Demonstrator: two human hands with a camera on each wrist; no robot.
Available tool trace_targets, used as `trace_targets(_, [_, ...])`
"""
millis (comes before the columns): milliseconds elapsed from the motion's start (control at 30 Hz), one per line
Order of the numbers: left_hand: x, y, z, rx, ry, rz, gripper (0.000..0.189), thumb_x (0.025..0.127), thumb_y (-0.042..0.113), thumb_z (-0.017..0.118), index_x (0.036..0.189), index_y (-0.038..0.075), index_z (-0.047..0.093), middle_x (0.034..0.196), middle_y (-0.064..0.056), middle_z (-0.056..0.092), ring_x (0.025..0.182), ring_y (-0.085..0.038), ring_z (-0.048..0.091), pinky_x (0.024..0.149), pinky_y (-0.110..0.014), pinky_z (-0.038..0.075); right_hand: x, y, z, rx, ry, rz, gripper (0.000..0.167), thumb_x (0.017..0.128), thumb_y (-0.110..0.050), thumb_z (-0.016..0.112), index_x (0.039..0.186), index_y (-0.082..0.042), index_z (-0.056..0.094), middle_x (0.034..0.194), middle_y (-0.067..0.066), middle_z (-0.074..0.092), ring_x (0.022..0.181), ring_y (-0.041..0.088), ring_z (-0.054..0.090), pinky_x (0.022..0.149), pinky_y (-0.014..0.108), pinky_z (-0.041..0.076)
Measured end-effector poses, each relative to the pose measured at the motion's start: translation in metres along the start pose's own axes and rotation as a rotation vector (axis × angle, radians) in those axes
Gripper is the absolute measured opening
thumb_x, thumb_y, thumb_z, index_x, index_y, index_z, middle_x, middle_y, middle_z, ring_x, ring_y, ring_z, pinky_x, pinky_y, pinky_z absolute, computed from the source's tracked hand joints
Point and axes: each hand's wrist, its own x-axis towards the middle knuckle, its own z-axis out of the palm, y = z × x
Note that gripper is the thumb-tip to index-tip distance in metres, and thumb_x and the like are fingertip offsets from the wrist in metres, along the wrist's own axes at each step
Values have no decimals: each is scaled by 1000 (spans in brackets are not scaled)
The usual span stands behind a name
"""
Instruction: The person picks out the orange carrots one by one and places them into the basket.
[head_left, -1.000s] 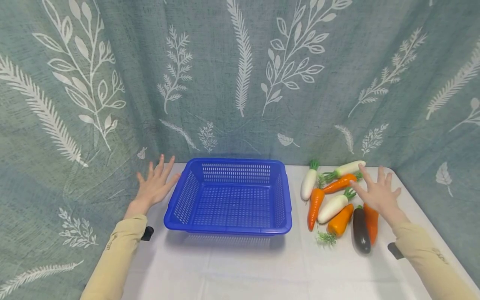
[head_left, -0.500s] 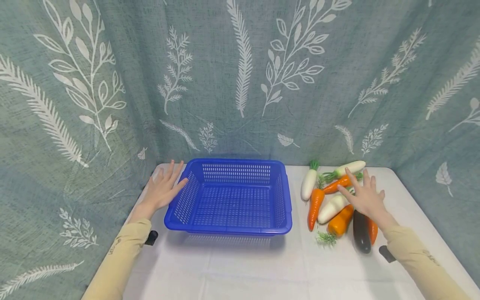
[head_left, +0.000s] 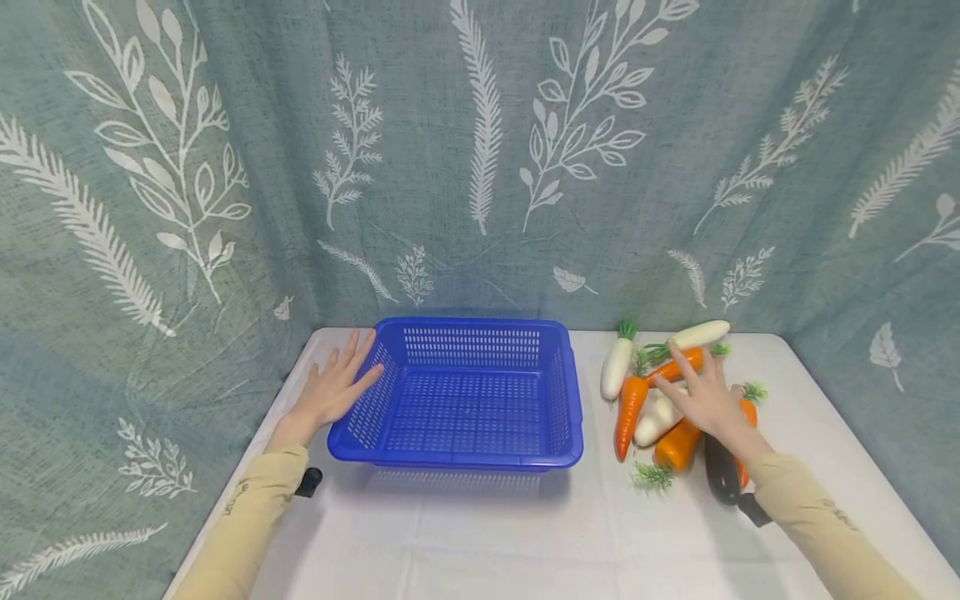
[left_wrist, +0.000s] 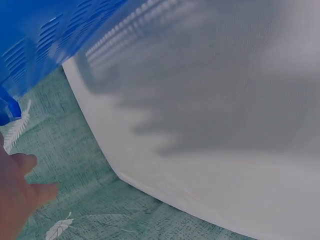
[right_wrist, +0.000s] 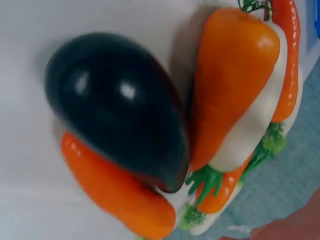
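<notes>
My left hand (head_left: 332, 390) hovers with spread fingers at the left rim of a blue perforated plastic basket (head_left: 457, 460). Part of that hand shows low in the left wrist view, below the basket's wall (left_wrist: 35, 45). My right hand (head_left: 711, 404), fingers spread and holding nothing, hovers over a pile of vegetables at the table's right. Under and around it lie a dark eggplant (right_wrist: 115, 105), a thick orange carrot (right_wrist: 232, 75), several other carrots (head_left: 632, 417) and white radishes (head_left: 617, 367) with green tops. The hand covers part of the middle radish (head_left: 652, 423).
A white cloth (head_left: 480, 542) covers the table. Green curtains (head_left: 480, 167) with white leaf prints hang behind it and along both sides. Another white radish (head_left: 708, 333) lies at the back of the pile, near the rear edge.
My right hand has moved left over the vegetables, uncovering a carrot's green top. My left hand has moved right to the basket's rim. The basket and vegetables stay in place.
</notes>
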Motion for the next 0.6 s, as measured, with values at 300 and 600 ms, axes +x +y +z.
trace_targets(300, [0,0,6,-38,-1,6,72,102,56,28,158,17,2,162,-18,-2,139,-58,5,107,-76,3,1,-11,14,70,-7,-31,77,100,-58,36,158,-18,6,154,37,-4,134,65,10,91,87,18])
trace_targets(600, [0,0,10,-55,-1,12,72,103,54,28,158,15,4,162,-19,0,137,-61,10,106,-77,11,5,-20,25,187,-20,-17,78,100,-57,37,158,-15,4,154,38,-3,137,61,9,99,80,21])
